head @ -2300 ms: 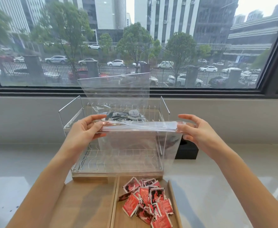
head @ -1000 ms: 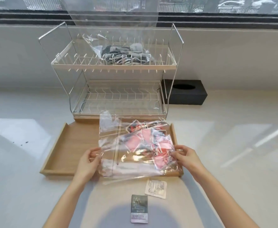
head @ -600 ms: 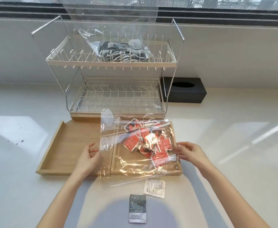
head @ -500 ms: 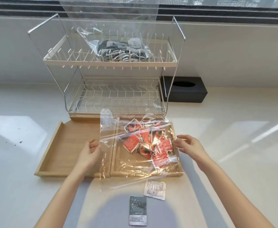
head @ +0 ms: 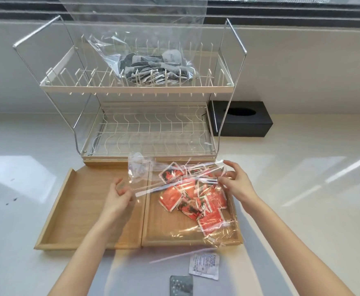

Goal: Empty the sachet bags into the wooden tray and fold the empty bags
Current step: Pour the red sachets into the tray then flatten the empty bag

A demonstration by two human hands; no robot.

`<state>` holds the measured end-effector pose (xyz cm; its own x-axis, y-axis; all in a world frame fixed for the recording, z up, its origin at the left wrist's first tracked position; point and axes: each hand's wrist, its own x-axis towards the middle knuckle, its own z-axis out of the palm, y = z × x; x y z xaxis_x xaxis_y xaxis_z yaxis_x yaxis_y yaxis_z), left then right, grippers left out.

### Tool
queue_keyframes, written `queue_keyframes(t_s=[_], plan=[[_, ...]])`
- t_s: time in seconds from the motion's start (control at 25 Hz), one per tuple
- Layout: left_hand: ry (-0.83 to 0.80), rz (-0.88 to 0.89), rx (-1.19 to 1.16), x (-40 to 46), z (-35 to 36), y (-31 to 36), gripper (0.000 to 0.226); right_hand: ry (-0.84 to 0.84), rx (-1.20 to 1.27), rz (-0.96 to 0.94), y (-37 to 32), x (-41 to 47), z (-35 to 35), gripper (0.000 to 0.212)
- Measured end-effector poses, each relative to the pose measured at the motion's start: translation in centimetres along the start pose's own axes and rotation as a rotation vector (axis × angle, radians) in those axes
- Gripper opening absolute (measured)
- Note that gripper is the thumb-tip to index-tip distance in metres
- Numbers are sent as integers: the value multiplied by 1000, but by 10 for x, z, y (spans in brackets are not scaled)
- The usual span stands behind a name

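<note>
A two-compartment wooden tray (head: 72,210) lies on the counter. Its right compartment holds several red sachets (head: 193,199). An empty clear plastic bag (head: 196,229) is spread over that compartment and over the divider. My left hand (head: 118,197) pinches the bag's left edge above the left compartment. My right hand (head: 235,182) grips the bag's far right corner, fingers curled on the film. Another clear bag with grey sachets (head: 153,69) sits on the upper shelf of a wire rack (head: 132,88).
A white sachet (head: 204,266) and a grey sachet (head: 181,288) lie on the counter in front of the tray. A black tissue box (head: 241,118) stands right of the rack. The window sill runs along the back.
The bag came down from in front of the rack onto the tray. Both hands shifted along its sides toward the far edge, and the view tilted down.
</note>
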<state>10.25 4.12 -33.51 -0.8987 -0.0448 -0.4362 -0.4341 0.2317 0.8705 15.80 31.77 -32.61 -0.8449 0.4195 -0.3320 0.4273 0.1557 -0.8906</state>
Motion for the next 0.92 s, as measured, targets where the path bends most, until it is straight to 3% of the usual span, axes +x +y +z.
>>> queue_keyframes(t_s=[0.2,0.32,0.52,0.72,0.92], plan=[[-46,46,-22,-6,-8,4,27,-20,101,-55,1,-18,-9,57],[-72,110,-35,-19,-12,10,13,-23,123,-129,-3,-31,-16,50],[-92,292,-34,-39,-18,19,19,42,111,-227,-10,-50,-25,27],[-106,518,-27,-56,-28,30,48,39,162,-280,-23,-64,-37,32],[-124,642,71,-66,-34,40,32,36,111,-363,-34,-72,-49,35]])
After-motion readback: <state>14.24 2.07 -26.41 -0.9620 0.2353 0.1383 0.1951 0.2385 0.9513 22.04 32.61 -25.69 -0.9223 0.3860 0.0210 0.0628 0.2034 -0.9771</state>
